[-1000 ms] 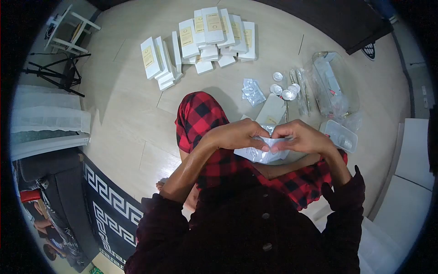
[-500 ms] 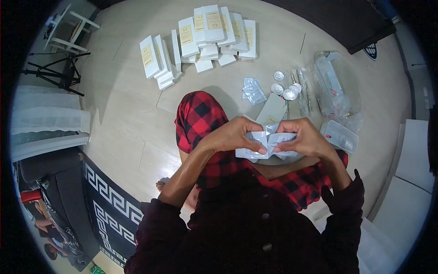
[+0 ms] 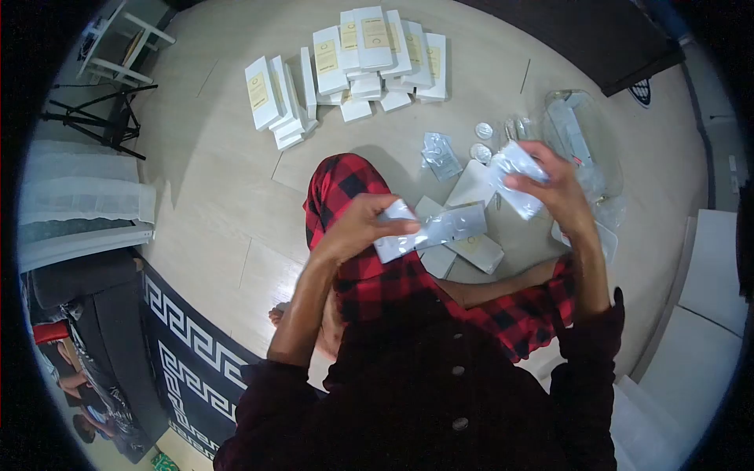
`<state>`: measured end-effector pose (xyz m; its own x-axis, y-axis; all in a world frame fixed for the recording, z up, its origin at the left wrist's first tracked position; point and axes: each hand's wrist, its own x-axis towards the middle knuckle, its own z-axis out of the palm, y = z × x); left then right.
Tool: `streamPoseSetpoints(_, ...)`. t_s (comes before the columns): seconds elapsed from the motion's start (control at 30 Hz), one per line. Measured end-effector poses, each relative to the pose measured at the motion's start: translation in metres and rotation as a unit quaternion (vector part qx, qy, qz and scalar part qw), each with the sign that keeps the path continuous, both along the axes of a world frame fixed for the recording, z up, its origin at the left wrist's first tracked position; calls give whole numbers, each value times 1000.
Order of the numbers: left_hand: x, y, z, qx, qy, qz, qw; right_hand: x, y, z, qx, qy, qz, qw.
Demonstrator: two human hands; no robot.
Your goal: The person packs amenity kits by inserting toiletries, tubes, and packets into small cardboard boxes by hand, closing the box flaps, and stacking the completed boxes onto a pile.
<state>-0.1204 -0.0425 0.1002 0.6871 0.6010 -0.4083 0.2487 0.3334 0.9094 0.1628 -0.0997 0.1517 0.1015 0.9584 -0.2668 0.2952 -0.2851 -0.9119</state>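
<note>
My left hand [image 3: 357,228] pinches a strip of silvery foil sachets [image 3: 452,226], which stretches to the right over my lap. Raised off to the right, my right hand [image 3: 559,184] grips a separate foil sachet [image 3: 518,188] between thumb and fingers; whether it is one or more I cannot tell. Below the strip, white boxes [image 3: 481,253] lie on the floor by my legs. A white box or lid [image 3: 470,187] lies partly behind the right-hand sachet. Beyond it are a few loose sachets [image 3: 441,157] and round silver tins [image 3: 481,152], some hidden by my hand.
Stacked white boxes with yellow labels [image 3: 373,39] stand on the floor ahead. At right are a clear plastic bin [image 3: 616,149] with packaging inside and a smaller clear container [image 3: 606,239], partly behind my arm. A dark sofa [image 3: 110,314] with a person stands at left.
My hands have moved apart from where they met on the sachets. The right hand went up and right with one piece; the left drew back left with the strip, uncovering the boxes below.
</note>
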Motion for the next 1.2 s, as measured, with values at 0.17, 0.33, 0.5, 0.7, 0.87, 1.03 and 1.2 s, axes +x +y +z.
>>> streamPoseSetpoints(0.17, 44, -5, -8, 157, 22, -10, 987, -46, 1, -18, 35, -34, 57, 997)
streamPoseSetpoints(0.33, 50, -3, -1, -89, -126, -44, 987, -46, -15, -19, 34, 189, -41, 981)
streamPoseSetpoints(0.5, 40, -1, -9, -75, -102, -152, 980, -13, -26, -8, 27, 16, 62, 998)
streamPoseSetpoints(0.7, 55, 3, 10, 71, -75, -264, 959, -21, -29, -8, 95, -42, 245, 964)
streamPoseSetpoints(0.87, 56, 5, 11, 163, 6, -330, 930, -26, -25, -7, -37, -73, 307, 948)
streamPoseSetpoints(1.03, 51, -1, -1, 94, -57, -263, 959, -33, -36, -16, 37, -69, 242, 967)
streamPoseSetpoints(1.2, 49, -7, -12, -48, -86, -150, 984, -35, -42, -18, 32, -27, 147, 988)
